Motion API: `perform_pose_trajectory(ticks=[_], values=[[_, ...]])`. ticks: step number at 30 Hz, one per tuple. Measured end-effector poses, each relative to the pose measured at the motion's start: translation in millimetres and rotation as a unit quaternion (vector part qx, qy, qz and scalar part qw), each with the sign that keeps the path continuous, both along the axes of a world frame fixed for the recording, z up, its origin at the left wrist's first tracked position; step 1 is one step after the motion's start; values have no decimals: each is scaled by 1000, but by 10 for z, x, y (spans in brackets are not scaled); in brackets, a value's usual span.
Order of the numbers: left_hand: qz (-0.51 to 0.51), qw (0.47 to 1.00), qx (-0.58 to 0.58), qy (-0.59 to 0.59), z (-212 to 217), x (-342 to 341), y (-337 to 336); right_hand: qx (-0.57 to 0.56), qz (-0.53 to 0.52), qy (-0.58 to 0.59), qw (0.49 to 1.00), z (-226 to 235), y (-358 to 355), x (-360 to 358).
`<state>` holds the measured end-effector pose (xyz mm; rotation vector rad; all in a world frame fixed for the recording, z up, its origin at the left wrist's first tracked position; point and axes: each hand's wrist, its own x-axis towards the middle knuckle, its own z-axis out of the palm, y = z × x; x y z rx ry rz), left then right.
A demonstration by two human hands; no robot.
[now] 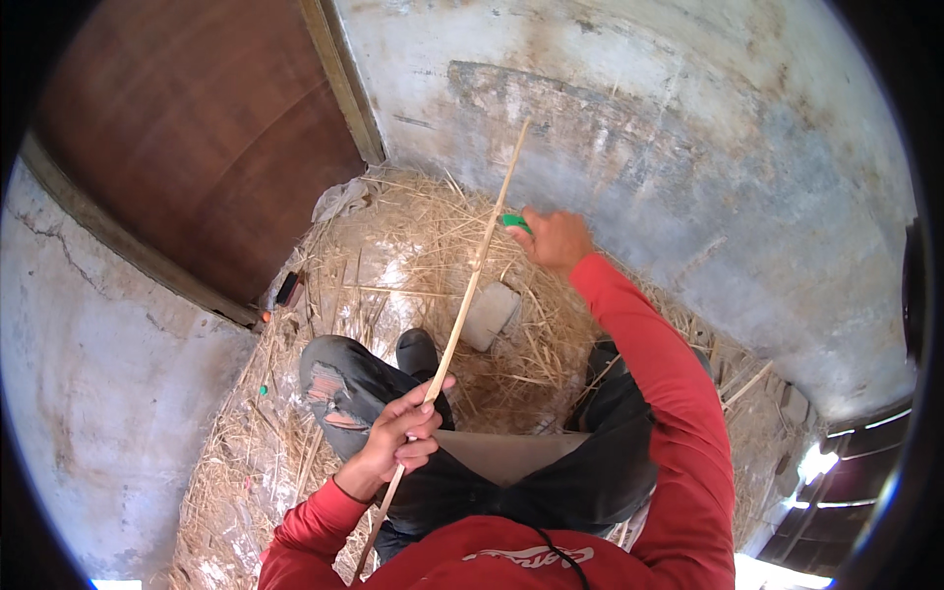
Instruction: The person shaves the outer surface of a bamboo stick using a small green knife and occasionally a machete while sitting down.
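Observation:
A long, thin, pale strip of split bamboo or wood (467, 303) slants from beside my left forearm up to the far wall. My left hand (401, 433) is closed round its lower part, above my left thigh. Farther out, my right hand (559, 240) is closed on a small green-handled tool (515, 224), which looks like a cutter knife. The tool's near end lies close against the right side of the strip's upper part. Its blade is too small to make out, and I cannot tell if it touches the strip.
Shavings and straw-like slivers (413, 211) litter the floor. A pale stone block (490, 317) lies between my feet. A stained plaster wall (629, 138) rises close ahead and to the right. At the left stand a brown door (211, 138) and a small dark object (289, 288).

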<state>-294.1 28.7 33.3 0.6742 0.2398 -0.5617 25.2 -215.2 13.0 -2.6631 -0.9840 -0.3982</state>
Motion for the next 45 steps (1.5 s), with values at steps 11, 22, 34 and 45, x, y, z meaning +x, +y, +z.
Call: perform_pose_trajectory(ticks=[11, 22, 34, 45], values=[[16, 999, 5, -28, -98, 14, 227, 190, 165, 222, 942, 85, 105, -166], [-47, 976, 196, -78, -82, -53, 139, 186, 164, -21, 969, 424, -211, -256], [-67, 975, 200, -74, -149, -150, 111, 395, 48, 285, 872, 272, -221, -328], [-72, 962, 203, -171, -167, 24, 26, 751, 51, 357, 553, 884, -581, -102]])
